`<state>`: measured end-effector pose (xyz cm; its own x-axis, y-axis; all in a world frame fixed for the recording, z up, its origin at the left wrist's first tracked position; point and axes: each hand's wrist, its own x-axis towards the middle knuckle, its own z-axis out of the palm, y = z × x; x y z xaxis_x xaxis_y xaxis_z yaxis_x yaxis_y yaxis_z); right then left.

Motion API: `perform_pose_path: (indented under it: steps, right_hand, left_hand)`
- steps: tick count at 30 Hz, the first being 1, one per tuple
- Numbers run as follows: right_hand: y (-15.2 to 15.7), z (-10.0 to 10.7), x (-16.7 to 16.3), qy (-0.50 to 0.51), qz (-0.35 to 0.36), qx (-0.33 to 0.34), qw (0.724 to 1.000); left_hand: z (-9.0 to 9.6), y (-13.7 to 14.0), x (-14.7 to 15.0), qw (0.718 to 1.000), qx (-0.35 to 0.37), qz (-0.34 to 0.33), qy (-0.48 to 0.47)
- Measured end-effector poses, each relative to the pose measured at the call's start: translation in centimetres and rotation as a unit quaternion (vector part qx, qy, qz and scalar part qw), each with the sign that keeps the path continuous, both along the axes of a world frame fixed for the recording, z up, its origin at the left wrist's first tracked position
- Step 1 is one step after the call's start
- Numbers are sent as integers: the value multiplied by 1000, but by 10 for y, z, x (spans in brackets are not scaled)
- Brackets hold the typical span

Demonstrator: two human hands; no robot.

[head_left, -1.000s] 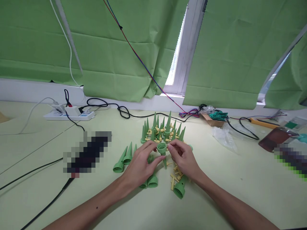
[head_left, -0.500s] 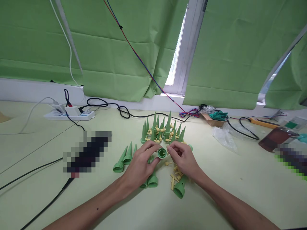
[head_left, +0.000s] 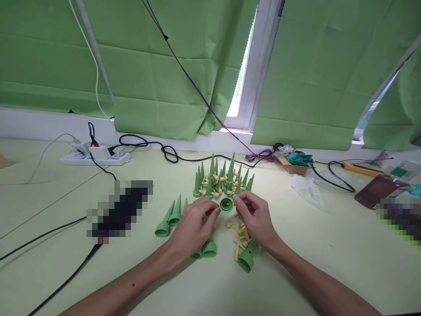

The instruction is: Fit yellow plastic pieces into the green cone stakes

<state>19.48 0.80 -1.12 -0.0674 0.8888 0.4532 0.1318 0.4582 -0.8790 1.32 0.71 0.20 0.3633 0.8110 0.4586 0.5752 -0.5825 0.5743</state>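
Observation:
A hollow green plastic spike (head_left: 226, 205), its round open end facing me, is held up between my hands. My right hand (head_left: 258, 219) pinches it at the right rim with thumb and forefinger. At the left rim, the thumb and forefinger of my left hand (head_left: 199, 221) are closed together; whether they grip anything is hidden. Below the spike lies a loose yellow fitting (head_left: 229, 224), beside a small pile of yellow fittings (head_left: 242, 237). Another green spike (head_left: 246, 260) lies near my right wrist, and a further green spike (head_left: 209, 249) is under my left hand.
Behind my hands stand several upright green spikes (head_left: 230, 173) with yellow fittings. More green spikes (head_left: 162, 229) lie left. A power strip (head_left: 95, 158), black cable (head_left: 194, 159), small cardboard box (head_left: 291, 166), clear plastic bag (head_left: 307, 191) and yellow cutter (head_left: 362, 168) lie farther back.
The green spike has shifted slightly right and up with my right hand. My left fingers, earlier spread around it, have drawn together at its left edge.

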Motion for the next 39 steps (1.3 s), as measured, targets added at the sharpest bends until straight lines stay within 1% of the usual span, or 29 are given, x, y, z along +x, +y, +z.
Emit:
perform_pose_path:
  steps: [5,7,15,25,35,39]
  right_hand:
    - [-2,1,0,-6,4,22,1000]
    - [-3,2,-1,-15,9,33,999]
    - [-4,2,-3,-39,9,42,998]
    - [-1,1,-2,-56,0,42,998]
    - [-1,2,-1,-63,-2,29,998]
    - [0,3,-2,-66,-2,26,997]
  left_hand:
    - [6,-5,-1,993,-91,8,-73]
    - [6,-6,-1,991,-109,-1,-78]
    - [7,-6,0,994,-89,-31,-63]
    - [7,-6,0,998,-48,-41,-18]
    - [10,-7,0,998,-35,-51,-15]
    - [8,-8,-1,998,-27,-55,-21]
